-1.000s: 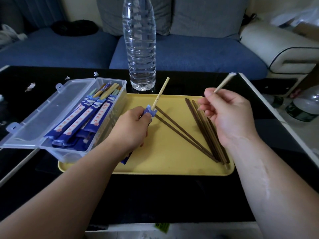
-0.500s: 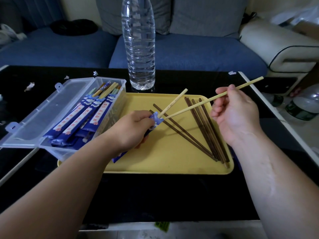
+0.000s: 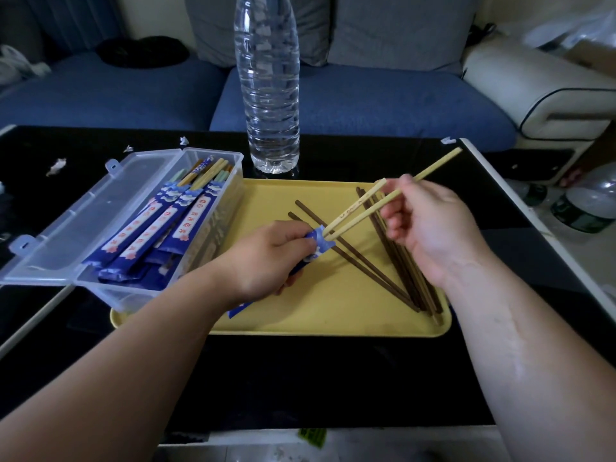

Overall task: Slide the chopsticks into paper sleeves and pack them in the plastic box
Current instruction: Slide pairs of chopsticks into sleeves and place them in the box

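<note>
Blue paper sleeve [image 3: 316, 243] pinched in left hand [image 3: 266, 261]; right hand [image 3: 430, 228] grips a pale chopstick [image 3: 400, 191]

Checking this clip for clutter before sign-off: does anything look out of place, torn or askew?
Small white paper scraps lie scattered on the black table left of and behind the plastic box, like torn bits. The dark chopsticks on the yellow tray lie crossed rather than aligned. Nothing looks spilled.
</note>
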